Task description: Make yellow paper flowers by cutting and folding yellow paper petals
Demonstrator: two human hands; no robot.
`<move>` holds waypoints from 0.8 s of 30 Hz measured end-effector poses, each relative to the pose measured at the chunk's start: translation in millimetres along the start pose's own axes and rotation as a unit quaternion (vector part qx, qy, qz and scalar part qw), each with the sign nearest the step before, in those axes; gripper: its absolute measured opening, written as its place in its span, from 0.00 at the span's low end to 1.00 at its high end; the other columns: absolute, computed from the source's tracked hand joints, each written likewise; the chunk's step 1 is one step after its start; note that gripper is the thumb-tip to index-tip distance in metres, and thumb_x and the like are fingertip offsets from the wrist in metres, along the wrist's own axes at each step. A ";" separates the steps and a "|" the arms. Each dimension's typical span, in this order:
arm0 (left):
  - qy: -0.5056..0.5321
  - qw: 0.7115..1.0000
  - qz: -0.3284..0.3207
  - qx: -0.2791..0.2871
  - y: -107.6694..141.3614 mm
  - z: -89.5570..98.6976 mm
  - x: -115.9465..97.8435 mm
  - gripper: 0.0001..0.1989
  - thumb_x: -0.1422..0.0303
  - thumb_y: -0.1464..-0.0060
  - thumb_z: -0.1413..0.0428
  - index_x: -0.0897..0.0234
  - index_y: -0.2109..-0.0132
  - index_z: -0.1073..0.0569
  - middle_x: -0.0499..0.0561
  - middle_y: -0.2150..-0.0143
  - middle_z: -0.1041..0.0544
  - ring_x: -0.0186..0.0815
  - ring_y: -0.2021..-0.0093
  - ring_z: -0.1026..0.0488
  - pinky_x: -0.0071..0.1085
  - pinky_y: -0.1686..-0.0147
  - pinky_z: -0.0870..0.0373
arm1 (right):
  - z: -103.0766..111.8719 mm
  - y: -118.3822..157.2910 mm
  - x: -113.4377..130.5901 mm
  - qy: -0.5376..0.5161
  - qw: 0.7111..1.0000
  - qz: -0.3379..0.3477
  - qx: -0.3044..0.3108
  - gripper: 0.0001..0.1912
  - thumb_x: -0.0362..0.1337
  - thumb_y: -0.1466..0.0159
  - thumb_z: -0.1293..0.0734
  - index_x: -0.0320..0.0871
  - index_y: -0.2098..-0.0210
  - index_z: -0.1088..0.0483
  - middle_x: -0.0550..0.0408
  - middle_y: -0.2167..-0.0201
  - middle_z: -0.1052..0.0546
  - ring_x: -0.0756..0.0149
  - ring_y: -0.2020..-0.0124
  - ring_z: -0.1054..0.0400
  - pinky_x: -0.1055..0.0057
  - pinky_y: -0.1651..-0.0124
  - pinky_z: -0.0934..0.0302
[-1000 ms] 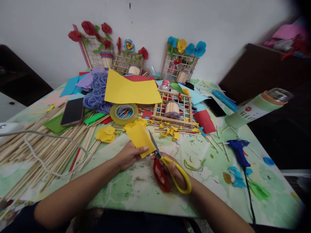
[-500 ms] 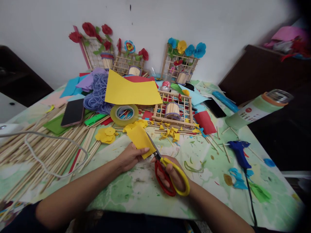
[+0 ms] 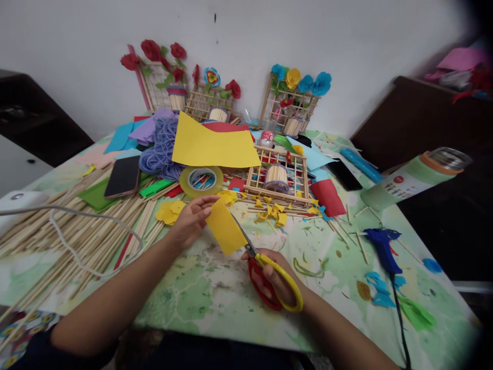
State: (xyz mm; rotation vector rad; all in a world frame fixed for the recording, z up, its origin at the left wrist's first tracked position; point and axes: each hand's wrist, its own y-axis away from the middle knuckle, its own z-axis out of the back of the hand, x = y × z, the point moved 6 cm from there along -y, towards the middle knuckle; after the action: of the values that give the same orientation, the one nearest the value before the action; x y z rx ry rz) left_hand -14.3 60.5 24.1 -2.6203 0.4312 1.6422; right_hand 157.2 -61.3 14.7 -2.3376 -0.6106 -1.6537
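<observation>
My left hand (image 3: 194, 221) pinches the upper left corner of a small yellow paper piece (image 3: 226, 227) between thumb and fingers. In my right hand (image 3: 275, 275) are scissors (image 3: 283, 281) with one red and one yellow handle loop. Their blades lie along the right edge of the paper and look nearly closed; whether they grip it I cannot tell. Behind my left hand lie yellow paper flower shapes (image 3: 168, 211). Small yellow scraps (image 3: 275, 213) are scattered to the right of the paper, near a wooden stick frame (image 3: 277, 174).
Bamboo sticks (image 3: 73, 236) spread over the left side under a white cable. A tape roll (image 3: 201, 181), purple yarn (image 3: 159, 146) and a yellow sheet (image 3: 215, 146) sit at the back. A blue glue gun (image 3: 385, 252) and a green bottle (image 3: 416, 177) are on the right.
My left hand has shifted from the lower part of the paper up to its upper left corner. The scissors stay near the right edge. The whole view has shifted slightly.
</observation>
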 end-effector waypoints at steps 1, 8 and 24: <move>-0.030 1.000 -0.006 -0.004 -2.0 3.2 -2.3 0.20 0.64 0.68 0.31 0.67 0.64 0.24 0.53 0.67 0.21 0.36 0.66 0.26 0.28 0.65 0.31 | -0.9 0.3 -0.6 0.003 1.000 -0.003 0.005 0.32 0.60 0.43 0.38 0.38 0.54 0.35 0.67 0.85 0.40 0.81 0.91 0.52 0.83 0.90 0.55; -0.115 0.993 0.021 0.034 -3.4 5.5 2.8 0.12 0.63 0.63 0.33 0.68 0.74 0.23 0.50 0.76 0.23 0.31 0.76 0.29 0.25 0.73 0.34 | -1.3 -0.4 -2.2 0.024 1.000 -0.002 0.019 0.33 0.60 0.44 0.38 0.38 0.53 0.35 0.66 0.84 0.40 0.81 0.90 0.51 0.83 0.89 0.54; -0.176 0.974 0.092 0.108 2.2 -4.0 24.2 0.12 0.62 0.62 0.34 0.69 0.75 0.24 0.52 0.77 0.24 0.32 0.78 0.30 0.25 0.76 0.35 | -9.5 0.6 4.5 0.049 0.997 -0.008 0.062 0.25 0.62 0.41 0.45 0.44 0.69 0.42 0.62 0.82 0.38 0.77 0.86 0.47 0.78 0.85 0.51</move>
State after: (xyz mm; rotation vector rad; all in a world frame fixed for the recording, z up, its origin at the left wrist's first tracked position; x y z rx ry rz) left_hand -1.4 52.3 4.8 -2.1316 0.7996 1.9380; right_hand 150.7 -64.8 22.2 -2.1578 -0.6929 -1.6752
